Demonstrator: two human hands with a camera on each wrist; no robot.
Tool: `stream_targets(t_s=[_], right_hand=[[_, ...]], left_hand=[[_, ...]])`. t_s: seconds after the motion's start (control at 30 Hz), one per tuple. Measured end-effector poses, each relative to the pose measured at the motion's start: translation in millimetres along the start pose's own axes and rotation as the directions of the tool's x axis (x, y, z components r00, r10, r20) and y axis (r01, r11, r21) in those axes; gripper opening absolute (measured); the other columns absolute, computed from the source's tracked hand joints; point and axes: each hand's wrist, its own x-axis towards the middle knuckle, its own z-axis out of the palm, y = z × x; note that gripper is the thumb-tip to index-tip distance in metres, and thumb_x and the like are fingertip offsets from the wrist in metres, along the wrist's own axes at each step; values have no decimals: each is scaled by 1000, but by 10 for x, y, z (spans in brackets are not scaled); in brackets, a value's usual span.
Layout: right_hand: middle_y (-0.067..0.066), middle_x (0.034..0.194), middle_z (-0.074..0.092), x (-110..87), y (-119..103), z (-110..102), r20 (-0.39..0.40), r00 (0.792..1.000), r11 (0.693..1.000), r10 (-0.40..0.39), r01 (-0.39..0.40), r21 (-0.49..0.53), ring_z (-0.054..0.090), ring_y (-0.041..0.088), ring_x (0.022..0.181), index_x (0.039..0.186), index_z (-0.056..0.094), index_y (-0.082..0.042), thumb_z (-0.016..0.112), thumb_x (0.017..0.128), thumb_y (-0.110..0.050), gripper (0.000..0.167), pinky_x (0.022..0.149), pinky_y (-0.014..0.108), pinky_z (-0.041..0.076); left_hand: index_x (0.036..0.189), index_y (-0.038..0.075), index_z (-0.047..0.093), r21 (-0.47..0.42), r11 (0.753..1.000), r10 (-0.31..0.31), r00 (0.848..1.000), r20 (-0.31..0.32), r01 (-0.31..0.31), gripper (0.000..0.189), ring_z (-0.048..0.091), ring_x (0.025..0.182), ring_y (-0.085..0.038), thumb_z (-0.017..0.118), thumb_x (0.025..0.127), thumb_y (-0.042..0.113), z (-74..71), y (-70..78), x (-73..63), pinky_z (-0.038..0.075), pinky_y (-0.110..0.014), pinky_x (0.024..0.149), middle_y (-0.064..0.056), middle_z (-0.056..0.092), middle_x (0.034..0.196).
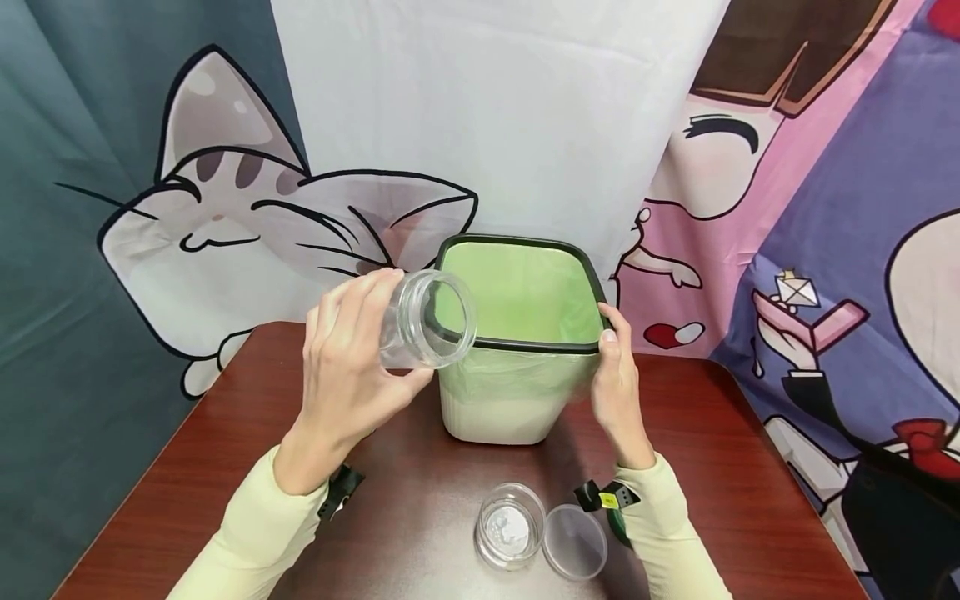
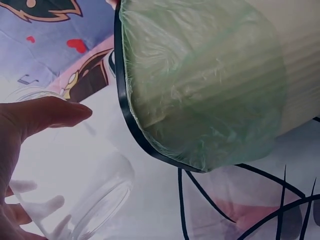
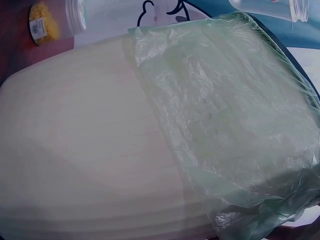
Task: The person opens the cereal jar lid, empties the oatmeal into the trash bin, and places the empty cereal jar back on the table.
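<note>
My left hand [image 1: 348, 358] grips a clear jar [image 1: 408, 321], thumb on one side and fingers round the other. The jar lies tilted on its side, its open mouth at the near left corner of a trash bin [image 1: 487, 421]; no contents show inside it. The bin is off-white with a black rim [image 1: 517, 346], lined with a thin green bag [image 2: 210, 95] folded over the outside. At the bin's right side, my right hand [image 1: 617, 387] holds the rim, thumb outside near the corner; some of its fingers are hidden.
On the brown table [image 1: 420, 517] near me stand a small clear container [image 1: 510, 525] and a round translucent lid [image 1: 575, 542]. A green round edge [image 1: 619, 525] peeks from under my right wrist. The right wrist view shows another jar with yellow bits [image 3: 45, 22]. A printed curtain [image 1: 480, 125] hangs behind.
</note>
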Motion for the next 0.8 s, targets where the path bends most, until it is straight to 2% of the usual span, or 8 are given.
stream_targets(t_s=[0.17,0.3,0.4,0.57,0.67,0.8], right_hand=[[14,120,51,-20,-104,-14,8,1000,1000,0,0,12,45,21,102,138,36,-19,25,98,-26,42,84,33,33],[9,120,52,15,49,-5,7,1000,1000,-19,19,7,45,14,103,138,37,-27,26,98,-32,41,85,32,33],[6,121,52,30,131,5,-1,1000,1000,-27,27,6,45,14,103,137,36,-33,26,98,-36,40,85,33,33],[2,128,49,35,168,11,-9,999,999,-48,48,1,45,15,105,137,36,-35,25,97,-40,41,87,36,34],[1,127,49,35,163,15,-8,999,999,-49,49,-5,45,15,104,137,35,-36,25,97,-41,41,86,36,34],[6,110,53,30,156,25,-8,999,999,-38,37,-18,46,17,94,137,35,-36,24,97,-42,42,79,34,34]], left_hand=[[121,7,54,-1,1000,-18,1000,-3,18,73,51,104,-30,74,55,31,-10,6,-58,39,-45,78,-7,58,118],[121,6,55,2,999,-33,999,-17,33,73,52,104,-29,74,56,33,-20,10,-90,41,-44,81,-7,59,117],[121,7,55,-5,999,-47,999,-17,47,74,53,104,-28,75,56,35,-36,11,-114,41,-42,82,-6,59,117],[122,7,54,-41,996,-80,997,-7,80,75,53,105,-25,75,56,36,-43,2,-162,41,-40,85,-6,58,118],[124,8,53,-88,987,-130,991,19,131,78,54,104,-23,76,55,35,-42,-16,-204,43,-40,84,-4,58,118],[128,13,50,-154,960,-224,972,76,234,86,55,104,-19,81,51,35,-39,-56,-267,44,-38,82,-1,57,120]])
